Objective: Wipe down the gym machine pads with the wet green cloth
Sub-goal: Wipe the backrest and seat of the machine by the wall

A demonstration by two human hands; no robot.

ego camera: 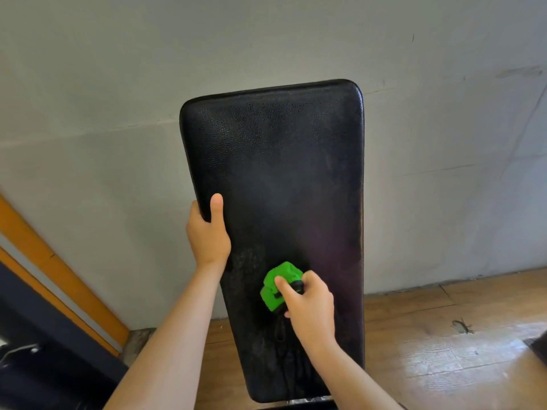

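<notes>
- The right hand [310, 303] is pressing the bunched green cloth [279, 287] against the lower part of the black pad [281, 173]. Its fingers are curling round the wad and the thumb is lying across the top. A small dark object [298, 286] is showing between thumb and cloth; I cannot tell what it is.
- A wet, streaky patch is showing around and below the cloth, while the upper pad is looking dry and dull.
- To do this step well, I judge the cloth should be travelling in long overlapping strokes toward the top edge, under flat, even pressure, and reaching the rolled sides too.
- The left hand [207, 232] is gripping the pad's left edge to steady it, with the thumb lying on the face and the fingers wrapping behind, out of sight.
- Beyond, the pad is rising in front of a grey wall [88, 84], above a wooden floor [444, 335].
</notes>
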